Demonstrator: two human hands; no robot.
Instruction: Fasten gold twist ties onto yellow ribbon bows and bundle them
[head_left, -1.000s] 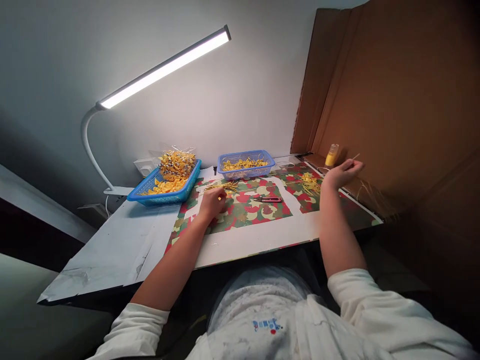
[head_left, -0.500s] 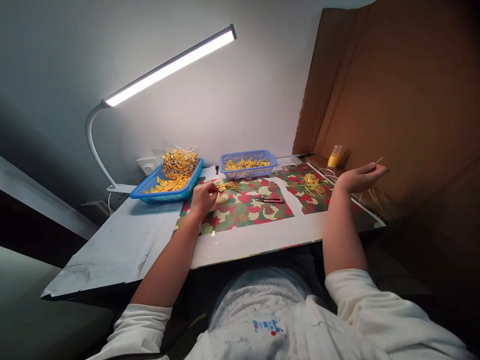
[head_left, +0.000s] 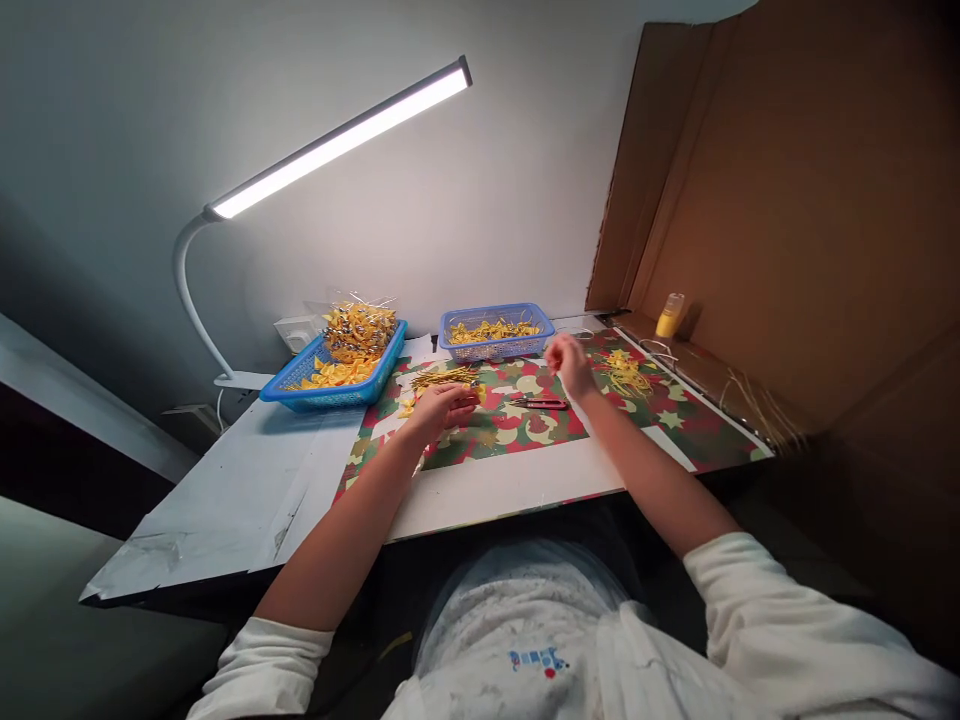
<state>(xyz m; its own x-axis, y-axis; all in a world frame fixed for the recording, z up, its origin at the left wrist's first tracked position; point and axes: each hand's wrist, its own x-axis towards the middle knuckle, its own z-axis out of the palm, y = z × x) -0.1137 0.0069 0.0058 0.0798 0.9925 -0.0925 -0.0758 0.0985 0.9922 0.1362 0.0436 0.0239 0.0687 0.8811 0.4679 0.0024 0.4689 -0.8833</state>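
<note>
My left hand (head_left: 448, 404) is low over the patterned table cover, thumb and fingers closed on a small yellow ribbon piece (head_left: 475, 389) with a shiny bit on it. Just behind it lies a bunch of gold cords (head_left: 444, 377). Raised to the right, my right hand (head_left: 570, 364) has its fingers curled together; whatever is in them is too small to make out. Thread snips (head_left: 540, 404) rest on the cover between and below the two hands. Further right is a pile of yellow ribbon pieces with cords (head_left: 627, 372).
A blue basket (head_left: 330, 396) at the left holds yellow pieces and a clear bag of more. Another blue basket (head_left: 496, 349) stands against the wall. A lamp (head_left: 345, 135) arches overhead. At the right are a small yellow-filled bottle (head_left: 670, 315), cords over the edge (head_left: 765, 408) and a cardboard wall (head_left: 810, 200).
My right hand has come from the far right edge in to the middle. My left hand has moved slightly right and lower, and a yellow piece now shows at its fingertips.
</note>
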